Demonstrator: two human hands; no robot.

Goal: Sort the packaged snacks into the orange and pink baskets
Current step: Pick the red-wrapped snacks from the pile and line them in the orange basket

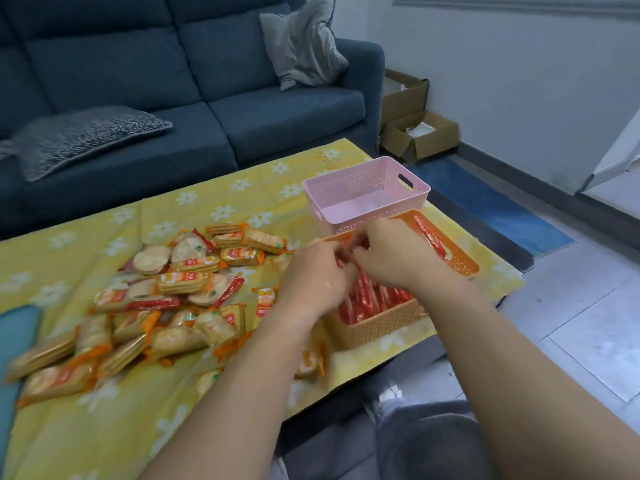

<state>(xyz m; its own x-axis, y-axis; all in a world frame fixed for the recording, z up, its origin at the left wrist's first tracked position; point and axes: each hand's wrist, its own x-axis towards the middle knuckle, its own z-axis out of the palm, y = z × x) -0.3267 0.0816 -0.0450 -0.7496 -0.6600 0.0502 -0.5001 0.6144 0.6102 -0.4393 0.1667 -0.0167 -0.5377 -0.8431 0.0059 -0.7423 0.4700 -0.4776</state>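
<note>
Low over the counter's near edge, the left forearm (249, 368) lies across a stray cracker pack (308, 363). I judge that a careless pull back could sweep that pack off the yellow flowered cloth (221, 188) onto the floor. The left hand (313, 277) and right hand (393, 254) meet above the orange basket (377, 329). Their fingers are curled inward and seem to pinch some of the red packets (375, 297) that fill it, though blur hides the exact grip; a loose pinch could drop one outside the rim. The pink basket (367, 178), touching the orange one on its far side, looks bare. The unsorted pile (166, 296) sits left of the hands: clear wrappers with orange ends over pale biscuits, and round crackers trimmed in red.
</note>
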